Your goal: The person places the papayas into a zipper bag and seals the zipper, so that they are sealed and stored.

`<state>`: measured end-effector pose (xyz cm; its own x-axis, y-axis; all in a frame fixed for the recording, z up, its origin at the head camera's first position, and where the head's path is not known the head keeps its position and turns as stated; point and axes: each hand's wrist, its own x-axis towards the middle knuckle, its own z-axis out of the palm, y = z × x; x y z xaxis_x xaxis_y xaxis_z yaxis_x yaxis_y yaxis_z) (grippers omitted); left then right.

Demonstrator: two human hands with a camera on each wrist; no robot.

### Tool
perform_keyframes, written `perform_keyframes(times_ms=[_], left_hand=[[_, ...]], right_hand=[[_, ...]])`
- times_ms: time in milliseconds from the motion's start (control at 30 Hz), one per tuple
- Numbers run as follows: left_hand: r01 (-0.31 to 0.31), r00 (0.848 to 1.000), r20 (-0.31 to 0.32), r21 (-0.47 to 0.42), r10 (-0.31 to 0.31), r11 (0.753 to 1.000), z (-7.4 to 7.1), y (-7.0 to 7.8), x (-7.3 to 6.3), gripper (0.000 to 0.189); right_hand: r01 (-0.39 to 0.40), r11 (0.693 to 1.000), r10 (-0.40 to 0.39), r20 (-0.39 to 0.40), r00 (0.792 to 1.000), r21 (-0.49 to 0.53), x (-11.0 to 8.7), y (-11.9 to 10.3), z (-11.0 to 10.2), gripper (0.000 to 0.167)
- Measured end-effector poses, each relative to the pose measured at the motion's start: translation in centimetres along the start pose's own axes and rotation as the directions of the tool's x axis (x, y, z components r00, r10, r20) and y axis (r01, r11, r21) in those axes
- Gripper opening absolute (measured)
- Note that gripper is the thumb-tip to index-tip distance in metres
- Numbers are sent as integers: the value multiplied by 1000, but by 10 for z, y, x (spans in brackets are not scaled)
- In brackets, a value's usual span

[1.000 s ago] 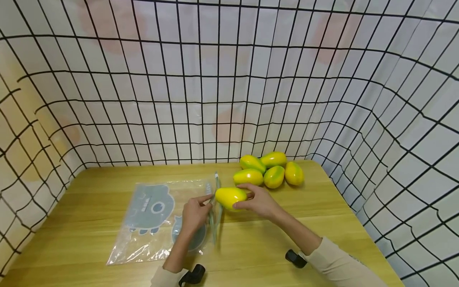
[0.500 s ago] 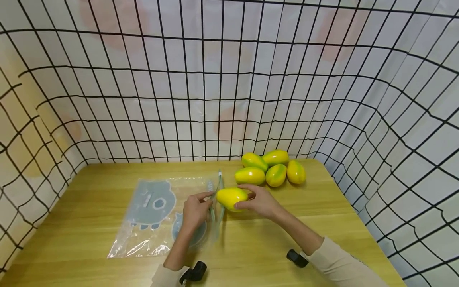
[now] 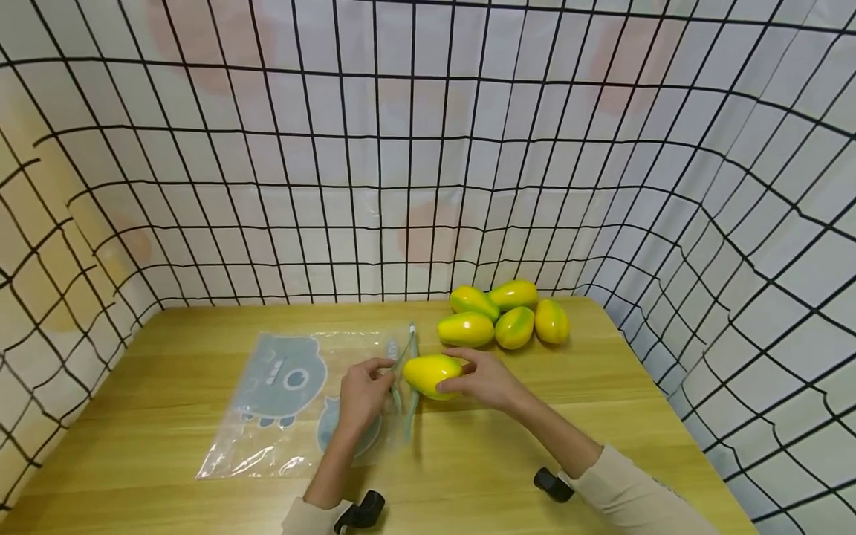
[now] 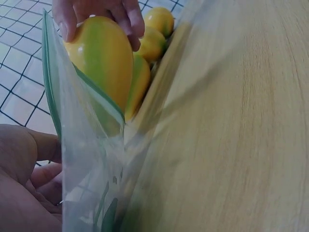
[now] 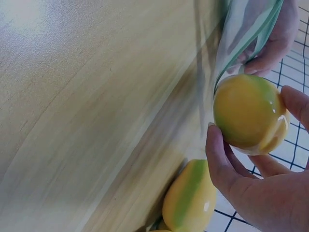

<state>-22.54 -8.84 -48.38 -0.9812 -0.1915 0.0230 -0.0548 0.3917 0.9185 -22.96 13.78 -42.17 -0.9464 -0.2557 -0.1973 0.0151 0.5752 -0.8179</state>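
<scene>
A clear zip bag (image 3: 284, 383) with blue-grey cartoon prints lies on the table, its green-edged mouth raised and parted on the right. My left hand (image 3: 363, 394) pinches one side of that mouth; in the left wrist view the bag's wall (image 4: 79, 179) partly covers the fingertips. Between the thumb and fingers of my right hand (image 3: 487, 379) is a glossy yellow mango (image 3: 431, 375) with a green streak. Its narrow end is right at the bag's opening, overlapping the green edge (image 4: 104, 99) in the left wrist view.
Several more mangoes (image 3: 513, 328) sit grouped at the back of the wooden table (image 3: 481, 461), just beyond my right hand. A black wire mesh (image 3: 361, 245) with pale cloth behind it stands along the back and both sides.
The bag's near lip has shifted slightly and its mouth looks a little wider. The mango stays in the right hand at the opening, nearly in place; the camera view tilted slightly.
</scene>
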Motion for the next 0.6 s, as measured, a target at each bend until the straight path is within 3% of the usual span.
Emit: perform_keyframes(times_ms=[600], left_hand=[[-2,1000,-11,-2,2,1000,3,0,-3,27]], right_hand=[[-7,999,7,17,1000,31,-1,-1,4,70]])
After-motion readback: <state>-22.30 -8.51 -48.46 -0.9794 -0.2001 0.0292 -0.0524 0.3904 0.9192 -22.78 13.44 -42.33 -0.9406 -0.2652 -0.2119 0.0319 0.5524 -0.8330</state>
